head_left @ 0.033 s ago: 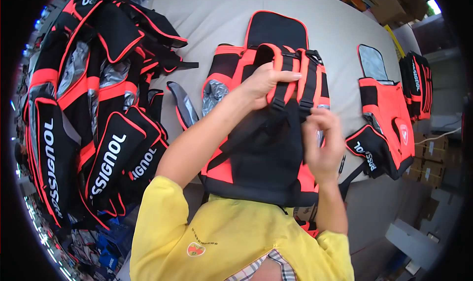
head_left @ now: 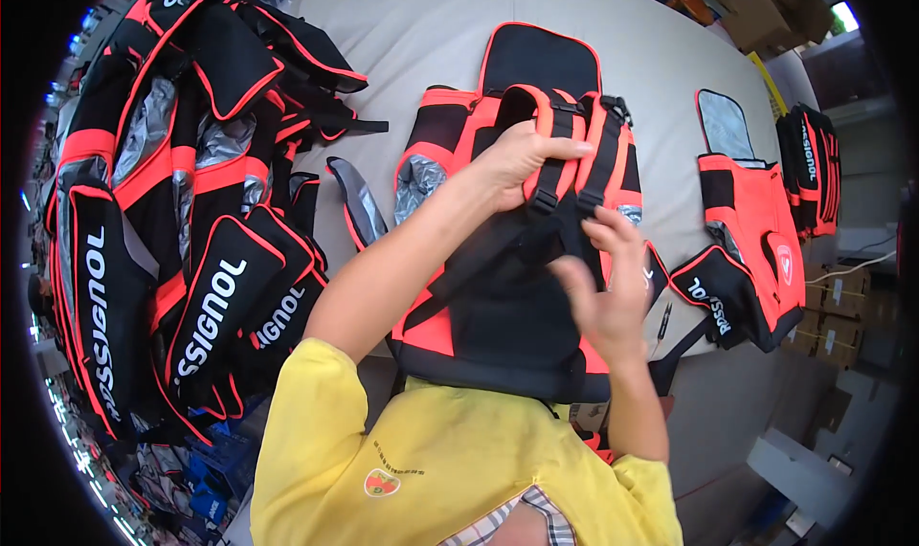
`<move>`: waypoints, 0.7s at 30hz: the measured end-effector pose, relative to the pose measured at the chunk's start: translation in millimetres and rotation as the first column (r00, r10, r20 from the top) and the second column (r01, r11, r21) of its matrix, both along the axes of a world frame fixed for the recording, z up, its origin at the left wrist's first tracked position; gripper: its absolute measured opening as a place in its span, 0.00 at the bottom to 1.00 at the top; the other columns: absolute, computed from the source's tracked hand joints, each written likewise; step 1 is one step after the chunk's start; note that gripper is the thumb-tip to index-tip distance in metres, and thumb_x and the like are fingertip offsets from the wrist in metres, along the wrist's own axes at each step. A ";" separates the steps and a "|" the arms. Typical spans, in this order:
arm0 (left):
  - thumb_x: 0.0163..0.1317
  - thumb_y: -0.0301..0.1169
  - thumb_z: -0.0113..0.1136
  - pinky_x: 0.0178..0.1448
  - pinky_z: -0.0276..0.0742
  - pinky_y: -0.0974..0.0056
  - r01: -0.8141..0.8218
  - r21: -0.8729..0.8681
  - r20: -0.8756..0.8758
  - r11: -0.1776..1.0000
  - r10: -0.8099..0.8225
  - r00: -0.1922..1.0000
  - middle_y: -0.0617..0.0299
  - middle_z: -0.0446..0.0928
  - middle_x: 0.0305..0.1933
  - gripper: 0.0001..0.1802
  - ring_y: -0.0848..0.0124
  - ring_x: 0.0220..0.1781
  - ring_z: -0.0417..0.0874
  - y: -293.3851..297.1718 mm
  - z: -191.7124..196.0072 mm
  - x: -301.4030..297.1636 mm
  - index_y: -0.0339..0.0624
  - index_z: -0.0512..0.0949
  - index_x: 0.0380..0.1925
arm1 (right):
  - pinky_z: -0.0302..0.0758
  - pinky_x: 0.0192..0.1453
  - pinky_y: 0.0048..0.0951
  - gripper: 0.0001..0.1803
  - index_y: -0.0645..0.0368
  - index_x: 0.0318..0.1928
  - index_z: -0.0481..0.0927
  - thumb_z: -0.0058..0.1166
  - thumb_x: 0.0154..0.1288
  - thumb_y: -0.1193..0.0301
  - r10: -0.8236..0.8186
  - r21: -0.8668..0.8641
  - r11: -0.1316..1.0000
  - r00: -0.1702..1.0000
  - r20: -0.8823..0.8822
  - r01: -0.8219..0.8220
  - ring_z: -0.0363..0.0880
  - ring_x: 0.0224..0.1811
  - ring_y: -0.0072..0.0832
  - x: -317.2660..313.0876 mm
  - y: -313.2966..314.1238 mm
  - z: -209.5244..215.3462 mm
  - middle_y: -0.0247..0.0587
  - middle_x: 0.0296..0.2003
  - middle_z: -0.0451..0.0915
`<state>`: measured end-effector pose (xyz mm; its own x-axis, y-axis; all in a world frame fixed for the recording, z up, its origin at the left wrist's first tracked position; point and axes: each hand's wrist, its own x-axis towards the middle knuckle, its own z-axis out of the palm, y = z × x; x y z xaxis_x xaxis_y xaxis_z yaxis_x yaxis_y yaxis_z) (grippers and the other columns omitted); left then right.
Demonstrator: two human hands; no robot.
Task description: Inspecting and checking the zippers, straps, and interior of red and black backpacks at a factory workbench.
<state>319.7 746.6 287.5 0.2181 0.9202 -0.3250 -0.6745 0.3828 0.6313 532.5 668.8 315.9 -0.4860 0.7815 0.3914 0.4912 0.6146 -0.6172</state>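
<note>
A black and coral-red backpack (head_left: 517, 326) lies in front of me with its back panel up and its black top flap (head_left: 541, 60) spread away from me. My left hand (head_left: 525, 163) is closed around the padded shoulder straps (head_left: 548, 144), thumb pressed across them. Black webbing and a buckle (head_left: 544, 200) hang below that grip. Just right of the straps, my right hand (head_left: 617, 288) hovers over the bag's right side, thumb and fingers apart, nothing visible in it. Its fingertips are near the lower end of the right strap (head_left: 601, 168); contact cannot be made out.
A heap of similar black and red bags (head_left: 177, 230) fills the left side of the pale table (head_left: 402, 29). Another red bag (head_left: 756, 230) lies at the right edge, beside stacked black ones (head_left: 812, 163). A thin dark tool (head_left: 664, 322) lies nearby. Cardboard boxes (head_left: 833, 307) stand beyond.
My right hand has opened, its thumb swinging left away from the fingers, and has dropped slightly from the strap. My left hand keeps its hold on the straps.
</note>
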 end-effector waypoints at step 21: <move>0.59 0.21 0.77 0.47 0.85 0.59 0.009 -0.149 -0.354 0.989 -0.062 0.933 0.51 0.88 0.43 0.09 0.66 0.41 0.90 7.7 8.5 61.5 0.30 0.86 0.38 | 0.73 0.68 0.54 0.19 0.69 0.57 0.78 0.62 0.67 0.77 0.221 -0.265 0.935 0.972 -0.079 -0.235 0.82 0.50 0.58 -120.6 -92.8 -1.8 0.54 0.44 0.83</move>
<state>381.2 754.3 296.0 0.0951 0.8525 -0.5140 -0.3988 0.5057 0.7650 411.9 576.0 314.1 -0.6497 0.7313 0.2076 0.3237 0.5133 -0.7948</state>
